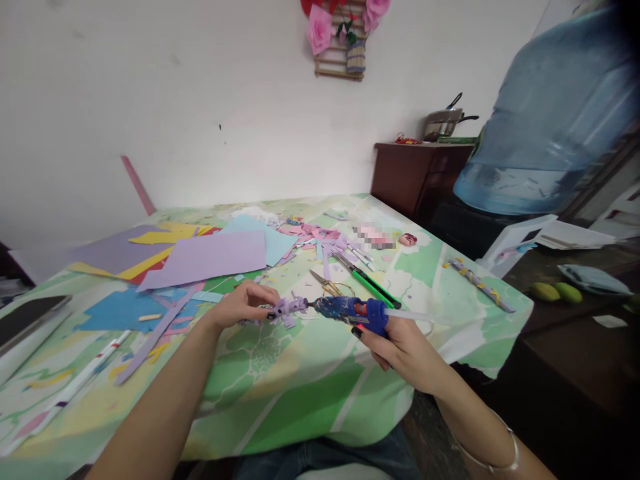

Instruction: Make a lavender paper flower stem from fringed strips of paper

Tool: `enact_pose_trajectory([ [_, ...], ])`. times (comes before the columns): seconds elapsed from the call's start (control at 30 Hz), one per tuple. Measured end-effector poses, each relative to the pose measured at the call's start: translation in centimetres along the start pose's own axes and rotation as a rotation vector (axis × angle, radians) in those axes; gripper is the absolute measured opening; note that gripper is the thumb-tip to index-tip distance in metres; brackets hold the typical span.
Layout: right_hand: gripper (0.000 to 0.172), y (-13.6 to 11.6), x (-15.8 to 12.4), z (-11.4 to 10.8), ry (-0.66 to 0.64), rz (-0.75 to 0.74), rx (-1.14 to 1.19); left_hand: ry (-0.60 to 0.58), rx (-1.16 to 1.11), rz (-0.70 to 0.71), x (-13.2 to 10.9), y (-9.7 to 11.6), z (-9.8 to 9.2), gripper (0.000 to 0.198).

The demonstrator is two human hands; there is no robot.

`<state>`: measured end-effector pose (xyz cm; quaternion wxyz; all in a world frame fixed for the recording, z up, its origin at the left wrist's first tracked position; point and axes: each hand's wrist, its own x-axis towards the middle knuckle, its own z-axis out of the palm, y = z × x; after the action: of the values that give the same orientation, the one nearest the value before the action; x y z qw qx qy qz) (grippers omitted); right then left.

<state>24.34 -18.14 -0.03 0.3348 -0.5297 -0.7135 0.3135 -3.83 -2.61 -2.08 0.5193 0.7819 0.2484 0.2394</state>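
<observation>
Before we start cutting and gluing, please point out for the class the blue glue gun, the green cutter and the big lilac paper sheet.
Blue glue gun (345, 307): head view, on its body.
Green cutter (370, 283): head view, on its handle.
Lilac paper sheet (213, 259): head view, near its middle.

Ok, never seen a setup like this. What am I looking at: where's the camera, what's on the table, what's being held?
There's no robot here: these are a person's bare hands. The single picture comes from a camera worn on their head, looking forward and down. The left hand holds a small purple paper piece. The right hand grips a blue glue gun, its nozzle pointing at that piece. On the patterned tablecloth lie sheets of colored paper, including a large lilac one, plus scissors and a green cutter.
</observation>
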Motion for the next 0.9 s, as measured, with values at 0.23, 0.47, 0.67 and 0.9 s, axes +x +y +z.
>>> enact_pose_trajectory([
  [0.23, 0.036, -0.12, -0.01, -0.17, 0.031, -0.006, -0.032, -0.015, -0.016, 0.020, -0.04, -0.47, -0.27, 0.019],
  [0.47, 0.034, 0.52, -0.16, -0.15, 0.045, -0.001, 0.030, -0.049, -0.066, 0.042, -0.09, -0.86, -0.49, 0.016],
  [0.67, 0.034, 0.07, -0.10, -0.03, 0.035, -0.033, -0.009, -0.043, -0.071, 0.033, -0.05, -0.60, -0.22, 0.016],
  [0.9, 0.041, 0.10, 0.04, -0.02, 0.039, -0.081, -0.074, -0.044, -0.078, 0.034, -0.03, -0.53, -0.09, 0.014],
])
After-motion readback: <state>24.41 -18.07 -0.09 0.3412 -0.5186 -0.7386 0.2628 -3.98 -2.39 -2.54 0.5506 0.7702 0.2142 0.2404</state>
